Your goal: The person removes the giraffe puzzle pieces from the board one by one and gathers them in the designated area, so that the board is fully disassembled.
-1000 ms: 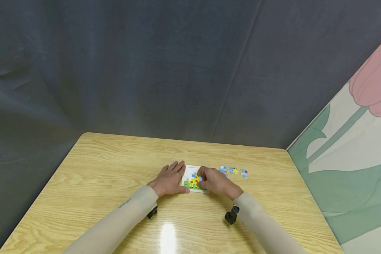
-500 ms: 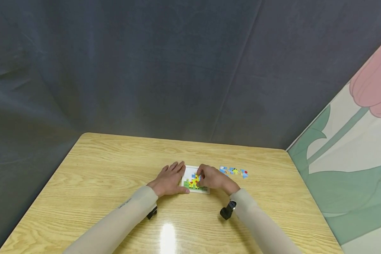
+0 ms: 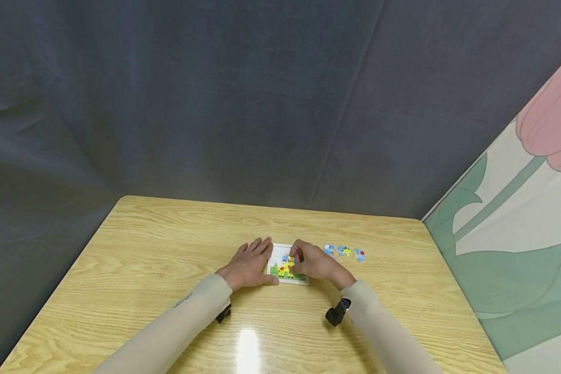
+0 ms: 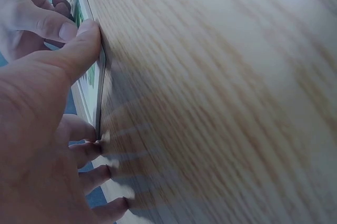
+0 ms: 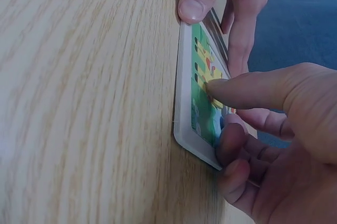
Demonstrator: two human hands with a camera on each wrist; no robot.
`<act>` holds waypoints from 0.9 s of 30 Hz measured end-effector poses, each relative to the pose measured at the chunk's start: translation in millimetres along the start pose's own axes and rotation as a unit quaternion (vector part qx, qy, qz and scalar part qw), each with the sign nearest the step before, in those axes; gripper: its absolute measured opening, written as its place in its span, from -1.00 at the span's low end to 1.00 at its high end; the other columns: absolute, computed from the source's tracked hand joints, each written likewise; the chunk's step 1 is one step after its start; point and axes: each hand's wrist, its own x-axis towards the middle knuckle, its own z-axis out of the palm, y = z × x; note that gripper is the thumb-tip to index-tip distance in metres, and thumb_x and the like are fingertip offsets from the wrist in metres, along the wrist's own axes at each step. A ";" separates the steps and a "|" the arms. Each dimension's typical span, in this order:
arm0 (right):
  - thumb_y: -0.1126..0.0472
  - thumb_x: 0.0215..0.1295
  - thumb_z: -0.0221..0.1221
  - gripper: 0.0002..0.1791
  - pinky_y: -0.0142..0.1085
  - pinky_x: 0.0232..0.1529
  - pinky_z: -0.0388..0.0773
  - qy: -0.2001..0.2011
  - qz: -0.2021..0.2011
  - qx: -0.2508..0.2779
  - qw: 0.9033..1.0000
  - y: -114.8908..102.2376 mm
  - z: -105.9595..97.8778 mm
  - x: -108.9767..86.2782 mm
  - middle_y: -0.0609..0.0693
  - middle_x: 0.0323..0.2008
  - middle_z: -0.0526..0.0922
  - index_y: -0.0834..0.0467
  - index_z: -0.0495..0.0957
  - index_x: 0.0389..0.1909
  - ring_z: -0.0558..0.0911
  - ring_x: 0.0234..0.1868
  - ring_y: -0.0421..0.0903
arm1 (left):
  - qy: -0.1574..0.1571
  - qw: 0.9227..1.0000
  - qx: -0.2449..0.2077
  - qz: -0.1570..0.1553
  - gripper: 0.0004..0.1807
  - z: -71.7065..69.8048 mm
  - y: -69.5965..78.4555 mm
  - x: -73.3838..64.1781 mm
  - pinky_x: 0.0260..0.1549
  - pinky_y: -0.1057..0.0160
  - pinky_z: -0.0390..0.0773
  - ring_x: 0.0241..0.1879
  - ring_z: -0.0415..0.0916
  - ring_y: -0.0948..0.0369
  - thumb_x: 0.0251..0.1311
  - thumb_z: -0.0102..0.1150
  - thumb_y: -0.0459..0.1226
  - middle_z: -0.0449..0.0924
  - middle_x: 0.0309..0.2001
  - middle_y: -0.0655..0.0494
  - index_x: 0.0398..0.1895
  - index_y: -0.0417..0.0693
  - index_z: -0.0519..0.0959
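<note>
A small jigsaw puzzle [image 3: 276, 253] in a white frame lies flat on the table, its lower part filled with a yellow giraffe on green ground. My left hand [image 3: 250, 264] rests along the frame's left side with fingers straight; its thumb [image 5: 192, 9] presses the near corner. Over the puzzle's right part, my right hand [image 3: 315, 261] has curled fingers and pinches a puzzle piece [image 3: 296, 258], mostly hidden by the fingers. In the right wrist view the right thumb [image 5: 226, 91] lies against the giraffe picture.
Several loose puzzle pieces [image 3: 345, 251], blue with yellow and red, lie right of the frame. The wooden table [image 3: 168, 234] ends at a dark curtain [image 3: 243, 104] behind. A wall hanging with a tulip print [image 3: 505, 249] stands along the right side.
My right hand has shifted slightly over the puzzle, and a little more blue and yellow shows by its fingertips. The left hand has stayed in place on the frame.
</note>
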 end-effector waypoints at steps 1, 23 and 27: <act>0.34 0.33 0.42 -0.72 -0.34 -0.23 0.45 0.004 -0.005 0.000 1.000 0.7 0.1 -0.3 0.01 -0.27 0.59 0.17 0.53 -0.07 0.50 -0.27 -0.14 | 0.000 1.000 -0.001 0.000 0.10 0.1 -0.1 -0.3 0.68 -0.25 0.04 0.76 -0.13 -0.08 0.39 0.22 0.30 -0.14 0.78 -0.02 0.74 -0.12 0.06; 0.29 0.55 0.22 -0.93 -0.39 -0.33 0.49 0.052 -0.038 0.049 0.997 7.0 3.0 -2.6 0.06 -0.27 0.69 0.23 0.59 -0.15 0.54 -0.33 -0.16 | 0.004 1.000 -0.013 -0.001 0.09 0.7 0.4 -0.3 0.69 -0.23 0.03 0.77 -0.13 -0.08 0.39 0.24 0.27 -0.13 0.78 -0.03 0.74 -0.13 0.06; 0.26 0.55 0.23 -0.91 -0.39 -0.34 0.49 0.057 -0.033 0.055 0.996 5.5 3.0 -3.6 0.05 -0.28 0.69 0.23 0.59 -0.15 0.54 -0.33 -0.16 | 0.006 1.000 -0.013 -0.001 0.09 1.1 0.4 -0.1 0.68 -0.23 0.04 0.77 -0.13 -0.08 0.38 0.25 0.28 -0.11 0.78 -0.03 0.74 -0.13 0.07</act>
